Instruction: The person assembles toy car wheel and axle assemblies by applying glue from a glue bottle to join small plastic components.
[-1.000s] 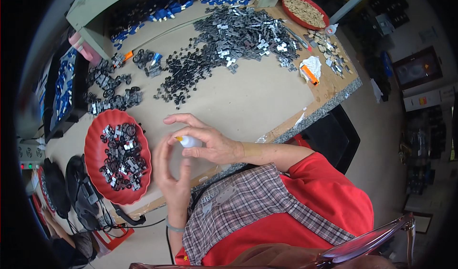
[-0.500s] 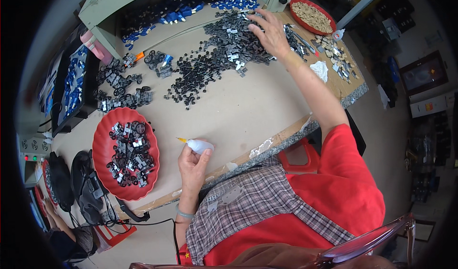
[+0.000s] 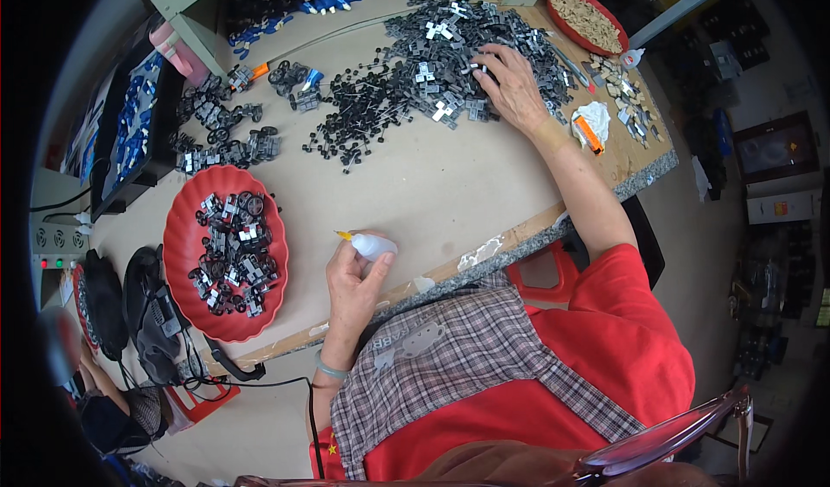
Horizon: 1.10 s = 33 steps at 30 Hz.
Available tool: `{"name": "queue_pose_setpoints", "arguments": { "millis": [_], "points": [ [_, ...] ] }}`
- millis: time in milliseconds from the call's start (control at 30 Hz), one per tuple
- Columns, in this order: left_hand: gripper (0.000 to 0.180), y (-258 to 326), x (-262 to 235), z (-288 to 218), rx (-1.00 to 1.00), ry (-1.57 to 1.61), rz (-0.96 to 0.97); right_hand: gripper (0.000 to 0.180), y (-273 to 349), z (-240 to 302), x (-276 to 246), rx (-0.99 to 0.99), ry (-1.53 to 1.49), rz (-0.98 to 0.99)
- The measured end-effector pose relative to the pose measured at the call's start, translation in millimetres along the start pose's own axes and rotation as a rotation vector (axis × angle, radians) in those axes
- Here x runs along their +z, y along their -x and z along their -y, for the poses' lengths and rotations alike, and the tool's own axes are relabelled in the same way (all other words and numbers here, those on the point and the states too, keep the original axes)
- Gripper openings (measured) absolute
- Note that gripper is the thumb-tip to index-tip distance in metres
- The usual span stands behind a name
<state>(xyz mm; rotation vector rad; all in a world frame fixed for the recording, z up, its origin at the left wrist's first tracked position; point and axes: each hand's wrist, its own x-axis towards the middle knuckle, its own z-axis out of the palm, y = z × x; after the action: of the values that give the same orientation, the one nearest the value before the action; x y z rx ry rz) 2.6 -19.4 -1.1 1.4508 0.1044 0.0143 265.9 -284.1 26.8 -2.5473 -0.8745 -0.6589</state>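
Currently your left hand (image 3: 353,281) grasps the yellow-tipped squeeze bottle (image 3: 373,246), right of the red scalloped tray (image 3: 181,254); likely light, squashy: hold mid-body. Right hand (image 3: 516,94) is at grey plastic parts (image 3: 462,42); can't tell if gripping.

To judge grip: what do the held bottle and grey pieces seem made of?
Bottle: probably plastic, smooth and satin, judging by its softly shaded whitish wall. Grey pieces: likely hard plastic, semi-glossy, from their blocky shapes and glints; metal is possible.
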Motion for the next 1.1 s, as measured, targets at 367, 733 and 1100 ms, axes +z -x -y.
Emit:
{"name": "queue_pose_setpoints", "arguments": {
  "millis": [367, 733, 1100],
  "points": [
    [0.022, 1.6, 3.2, -0.3, 0.029, 0.008, -0.026, 0.028, 42.4, 39.1, -24.5, -0.113, -0.051, 0.148],
    [0.026, -8.2, 18.7, -10.7, -0.037, 0.033, -0.027, 0.028, 61.9, 154.0, -18.6, 0.032, -0.828, 0.301],
    [0.042, -32.0, 8.6, -51.7, 0.141, -0.470, 0.138, 0.026, 73.6, 172.2, 7.2, 0.290, -1.480, 0.210]
  ]
}}
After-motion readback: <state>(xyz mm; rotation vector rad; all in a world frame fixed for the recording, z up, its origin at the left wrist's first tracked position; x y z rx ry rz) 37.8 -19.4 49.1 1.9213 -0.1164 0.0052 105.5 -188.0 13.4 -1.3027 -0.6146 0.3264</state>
